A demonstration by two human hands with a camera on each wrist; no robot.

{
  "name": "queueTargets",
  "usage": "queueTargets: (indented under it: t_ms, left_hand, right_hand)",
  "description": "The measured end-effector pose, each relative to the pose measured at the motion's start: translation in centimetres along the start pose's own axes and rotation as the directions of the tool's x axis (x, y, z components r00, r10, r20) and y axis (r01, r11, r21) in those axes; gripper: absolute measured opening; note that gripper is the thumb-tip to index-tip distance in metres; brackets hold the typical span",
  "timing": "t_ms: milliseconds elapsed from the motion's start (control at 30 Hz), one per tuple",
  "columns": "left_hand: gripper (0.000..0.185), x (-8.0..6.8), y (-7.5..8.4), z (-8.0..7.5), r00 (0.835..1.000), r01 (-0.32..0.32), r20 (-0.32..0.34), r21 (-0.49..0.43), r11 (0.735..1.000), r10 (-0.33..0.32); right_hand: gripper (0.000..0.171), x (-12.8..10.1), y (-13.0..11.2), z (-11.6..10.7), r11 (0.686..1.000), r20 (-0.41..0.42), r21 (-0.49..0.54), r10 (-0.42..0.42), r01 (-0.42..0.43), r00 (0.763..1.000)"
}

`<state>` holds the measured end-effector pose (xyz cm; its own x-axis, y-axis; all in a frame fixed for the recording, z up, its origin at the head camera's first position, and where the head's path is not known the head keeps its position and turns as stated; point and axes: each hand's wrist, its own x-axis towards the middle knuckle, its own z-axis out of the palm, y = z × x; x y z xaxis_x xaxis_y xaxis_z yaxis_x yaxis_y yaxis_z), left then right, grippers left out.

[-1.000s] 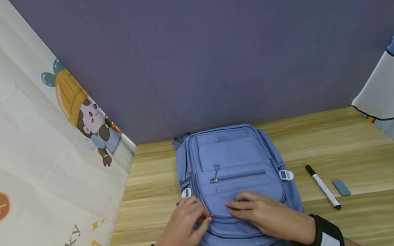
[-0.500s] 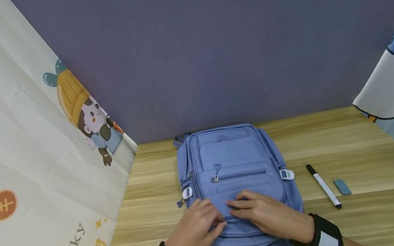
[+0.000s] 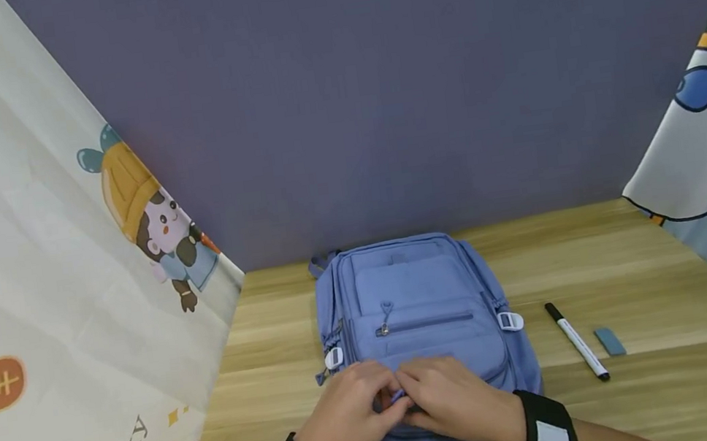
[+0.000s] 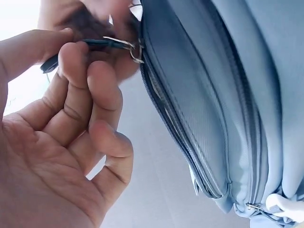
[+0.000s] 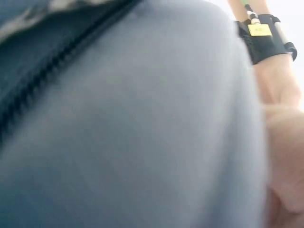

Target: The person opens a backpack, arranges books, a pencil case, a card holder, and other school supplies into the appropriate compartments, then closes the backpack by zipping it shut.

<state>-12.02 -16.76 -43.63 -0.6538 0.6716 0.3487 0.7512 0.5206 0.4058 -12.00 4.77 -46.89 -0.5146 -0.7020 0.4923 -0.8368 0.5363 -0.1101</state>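
Note:
A blue backpack [image 3: 414, 283] lies front side up on the wooden table. At its lower front my left hand [image 3: 352, 404] pinches a zipper pull [image 4: 50, 64] between thumb and index finger, the other fingers loosely curled. My right hand [image 3: 455, 399] meets it from the other side, its curled fingertips around the same pull beside the metal slider [image 4: 137, 52]. In the left wrist view the front pocket zipper [image 4: 164, 107] runs down from the slider. Blurred grey-blue fabric [image 5: 142, 118] fills most of the right wrist view, hiding the right fingertips there.
Right of the backpack lie a black-capped white marker [image 3: 577, 341] and a small blue-grey eraser-like block [image 3: 610, 341]. A dark panel [image 3: 339, 104] stands behind the wooden table [image 3: 651, 272]. Printed white sheets hang at the left [image 3: 31, 238] and right.
My left hand has moved right along the pocket's lower edge with the zipper pull. My right hand has shifted left from lying on the pocket to the pull, its fingers now curled. The view tilts slightly.

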Motion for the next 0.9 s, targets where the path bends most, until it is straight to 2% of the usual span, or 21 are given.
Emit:
queueTargets:
  t_ms: [100,200,300,367,467,633,767,900]
  left_hand:
    - [0.024,-0.4,0.0,-0.2,1.000,0.006,0.031,-0.035,0.999,-0.005]
    - [0.021,-0.7,-0.3,-0.6,0.999,-0.017,0.039,-0.052,0.998,0.019]
    - [0.014,-0.9,-1.2,-1.3,0.998,-0.060,0.011,-0.044,0.997,0.061]
    - [0.006,-0.9,-2.2,-1.5,0.994,-0.112,-0.013,-0.017,0.994,0.111]
    - [0.014,-0.9,-3.7,-1.0,0.986,-0.164,-0.005,0.058,0.985,0.164]
    - [0.025,-1.1,-5.2,0.4,0.978,-0.206,0.048,0.055,0.977,0.204]
    - [0.019,-1.0,-5.7,0.6,0.966,-0.258,-0.008,0.059,0.964,0.259]
    - [0.016,-0.9,-6.0,0.6,0.960,-0.266,-0.067,0.098,0.959,0.273]
  right_hand:
    - [0.034,0.1,-0.2,0.6,0.999,-0.026,0.035,0.021,-0.020,0.999]
    - [0.032,0.0,-0.3,0.9,0.995,-0.024,0.091,0.053,-0.051,0.998]
    - [0.027,0.1,-0.4,0.9,0.979,0.002,0.174,0.105,-0.104,0.994]
    - [0.026,0.1,-0.4,0.8,0.963,0.025,0.224,0.145,-0.147,0.989]
    - [0.027,0.2,-0.6,0.5,0.945,0.060,0.263,0.187,-0.197,0.980]
    - [0.027,0.2,-0.6,0.3,0.941,0.104,0.264,0.191,-0.212,0.976]
    - [0.030,0.2,-0.6,0.2,0.949,0.126,0.238,0.182,-0.208,0.975]
    - [0.035,0.3,-0.7,-0.1,0.945,0.151,0.230,0.202,-0.234,0.968]
